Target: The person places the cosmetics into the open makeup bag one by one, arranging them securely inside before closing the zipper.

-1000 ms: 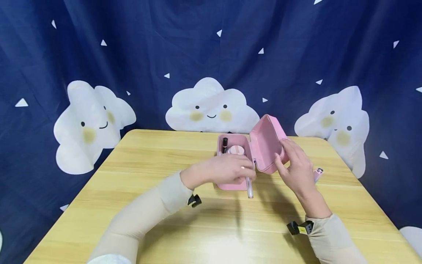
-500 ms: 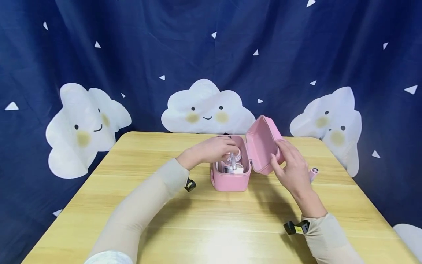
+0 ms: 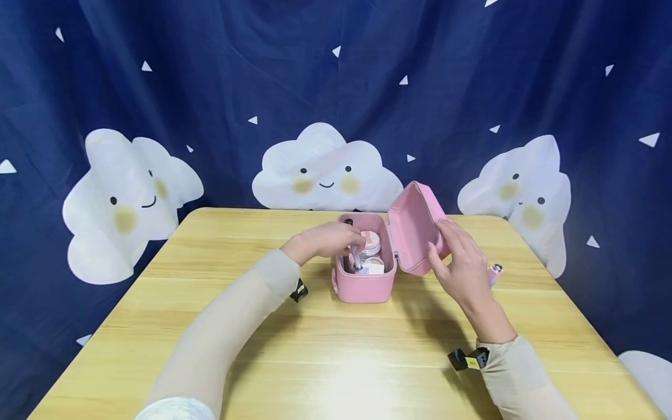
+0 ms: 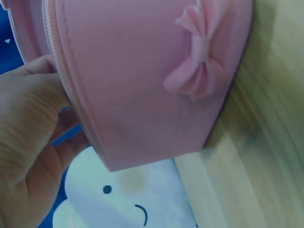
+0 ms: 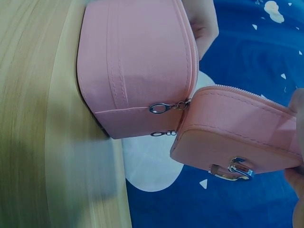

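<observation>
A pink zip-up cosmetic case [image 3: 364, 289] stands on the table with its lid [image 3: 416, 230] swung up to the right. My left hand [image 3: 329, 239] reaches over the case's left rim and pinches a slim clear tube [image 3: 356, 256], whose lower end points down into the case. Inside lie a round jar [image 3: 370, 240], a small white item [image 3: 375, 266] and a dark-topped stick [image 3: 349, 222]. My right hand [image 3: 462, 271] holds the lid's outer edge between thumb and fingers. In the left wrist view, the case wall hides my left fingertips and the tube.
A pink tube-like item [image 3: 495, 273] is on the table, partly behind my right hand. A fabric bow [image 4: 202, 57] sticks out from the case's side, and metal zip pulls [image 5: 160, 108] hang near the hinge. Behind the wooden table [image 3: 336, 356] hangs a blue cloud-print curtain [image 3: 336, 70].
My left hand has moved back and left with the clear tube, from over the case's front edge to its left side, lowering the tube inside. The right hand keeps the lid up.
</observation>
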{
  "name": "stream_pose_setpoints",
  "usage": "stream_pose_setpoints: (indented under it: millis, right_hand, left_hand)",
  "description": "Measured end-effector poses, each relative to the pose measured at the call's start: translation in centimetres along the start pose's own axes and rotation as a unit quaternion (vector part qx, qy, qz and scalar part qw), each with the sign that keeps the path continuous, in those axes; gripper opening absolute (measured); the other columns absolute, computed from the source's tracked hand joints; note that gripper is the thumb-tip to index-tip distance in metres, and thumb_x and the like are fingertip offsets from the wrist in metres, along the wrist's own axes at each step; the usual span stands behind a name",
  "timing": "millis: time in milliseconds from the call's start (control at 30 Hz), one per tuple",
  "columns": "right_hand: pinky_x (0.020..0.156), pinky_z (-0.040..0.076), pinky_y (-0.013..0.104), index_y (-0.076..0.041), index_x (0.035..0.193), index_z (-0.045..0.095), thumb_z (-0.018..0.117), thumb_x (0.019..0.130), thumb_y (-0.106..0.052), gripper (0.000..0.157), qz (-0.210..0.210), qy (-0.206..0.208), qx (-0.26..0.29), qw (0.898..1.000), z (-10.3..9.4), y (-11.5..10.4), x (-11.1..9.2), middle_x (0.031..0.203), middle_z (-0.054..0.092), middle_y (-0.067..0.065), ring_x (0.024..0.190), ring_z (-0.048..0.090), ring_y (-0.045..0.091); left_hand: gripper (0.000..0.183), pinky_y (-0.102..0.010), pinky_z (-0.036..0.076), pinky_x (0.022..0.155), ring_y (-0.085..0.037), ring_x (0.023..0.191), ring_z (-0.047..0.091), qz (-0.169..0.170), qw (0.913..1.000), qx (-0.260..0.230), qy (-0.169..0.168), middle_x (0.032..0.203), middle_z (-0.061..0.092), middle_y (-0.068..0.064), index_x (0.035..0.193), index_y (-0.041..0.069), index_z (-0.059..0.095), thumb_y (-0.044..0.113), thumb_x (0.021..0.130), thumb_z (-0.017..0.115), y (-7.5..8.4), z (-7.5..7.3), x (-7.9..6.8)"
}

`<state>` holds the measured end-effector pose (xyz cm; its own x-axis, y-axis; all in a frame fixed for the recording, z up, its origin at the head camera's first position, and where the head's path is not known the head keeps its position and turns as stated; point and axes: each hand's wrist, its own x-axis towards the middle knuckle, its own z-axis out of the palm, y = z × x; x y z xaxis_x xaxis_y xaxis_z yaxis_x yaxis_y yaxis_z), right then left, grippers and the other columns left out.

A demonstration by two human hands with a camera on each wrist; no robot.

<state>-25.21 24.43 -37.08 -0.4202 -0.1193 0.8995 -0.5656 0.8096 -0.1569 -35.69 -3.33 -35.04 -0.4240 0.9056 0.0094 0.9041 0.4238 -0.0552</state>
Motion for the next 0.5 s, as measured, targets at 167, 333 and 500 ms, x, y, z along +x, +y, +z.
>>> stream_pose_setpoints:
  millis: [167,333,500]
  right_hand:
    - [0.094,0.048,0.057,-0.002,0.123,0.065,0.055,0.089,-0.032,0.047,0.005,-0.001,0.000,1.000,-0.1,0.0,0.1,0.124,0.065,0.015,0.114,0.060,0.036]
    - [0.094,0.048,0.056,-0.002,0.123,0.066,0.056,0.088,-0.032,0.046,0.010,-0.007,0.003,1.000,-0.2,0.0,0.0,0.123,0.065,0.015,0.114,0.060,0.035]
    - [0.094,0.048,0.056,-0.001,0.123,0.066,0.055,0.089,-0.033,0.047,0.009,-0.006,0.002,1.000,-0.2,-0.1,0.0,0.123,0.065,0.015,0.114,0.060,0.035]
  left_hand:
    - [0.026,-0.025,0.048,0.070,-0.012,0.074,0.056,-0.011,0.9993,-0.011,-0.033,0.082,0.060,0.005,0.086,0.019,0.063,-0.007,0.083,0.059,0.1,-0.3,0.8]
    - [0.032,-0.022,0.046,0.070,-0.010,0.075,0.055,-0.033,0.9961,-0.009,-0.081,0.083,0.059,0.008,0.086,0.021,0.063,-0.009,0.080,0.056,0.2,-0.3,1.4]
    - [0.028,-0.022,0.047,0.073,-0.011,0.079,0.057,-0.031,0.9950,-0.003,-0.095,0.086,0.061,0.006,0.091,0.017,0.068,-0.007,0.084,0.056,0.3,-0.1,1.7]
